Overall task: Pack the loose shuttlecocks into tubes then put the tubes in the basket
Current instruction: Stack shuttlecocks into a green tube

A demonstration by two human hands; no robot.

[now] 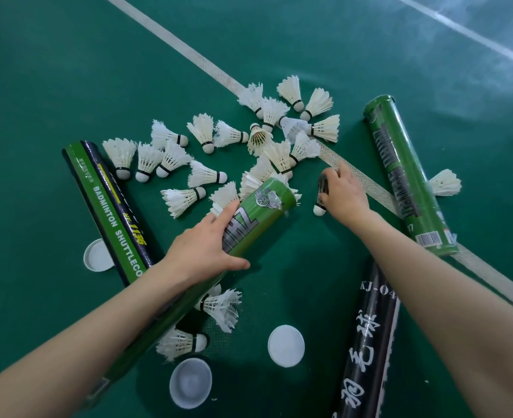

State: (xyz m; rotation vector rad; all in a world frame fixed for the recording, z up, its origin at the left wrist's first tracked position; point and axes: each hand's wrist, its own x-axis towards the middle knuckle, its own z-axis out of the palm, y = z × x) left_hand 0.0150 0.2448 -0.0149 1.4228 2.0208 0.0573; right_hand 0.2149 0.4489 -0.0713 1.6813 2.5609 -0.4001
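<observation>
A dark tube with a green stripe [107, 206] is lying flat on the green court floor [38, 86] at the far left, and a white cap [98, 255] is sitting on the floor against its near part. Just right of it, the loose shuttlecocks [207, 137] are lying scattered in a wide heap that is spreading across the white court line [171, 40].

The left hand [207, 245] is gripping a green tube [258, 215] around its upper part, thumb below and fingers over the top. It is holding the tube tilted, with the open mouth pointing at the heap. I cannot tell whether the mouth is touching the nearest feathers. Two more shuttlecocks [219, 309] are lying beneath this tube near the forearm. An upturned cap [190, 383] is resting close to them, and a third cap [286, 345] is lying further right.

The right hand [342, 191] is curling its fingers round a single shuttlecock [319, 210], whose white cork is poking out below the hand, just right of the tube's mouth. A black tube [366, 342] is lying on the floor, its far end hidden by the right forearm. At the far right a second green tube [409, 176] is lying across the line, with one stray shuttlecock [445, 182] touching its far side.
</observation>
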